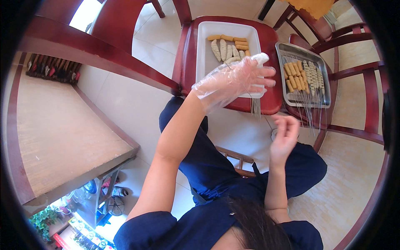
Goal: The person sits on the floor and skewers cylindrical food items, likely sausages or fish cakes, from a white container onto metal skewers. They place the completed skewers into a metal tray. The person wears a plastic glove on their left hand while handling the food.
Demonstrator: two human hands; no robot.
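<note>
My left hand (239, 76), in a clear plastic glove, is over the near part of a white plastic tray (229, 25) with its fingers spread. A white piece (261, 58) is against its uppermost finger; whether it is food or a wrapping is unclear. A thin metal skewer (246, 90) shows beside the palm, its middle hidden by the hand. Pale scored sausages (222, 50) and orange-yellow cylindrical food pieces (240, 43) lie in the tray. Several metal skewers (255, 107) stick out past its near edge. My right hand (285, 129), bare and blurred, has curled fingers near the chair's front corner.
The white tray rests on a red wooden chair seat (184, 59). On another chair at right, a stainless-steel tray (326, 101) holds skewered orange-yellow pieces (295, 76) and scored sausages (313, 76). A table (68, 125) stands at left. A wooden stool (237, 156) is below my legs.
</note>
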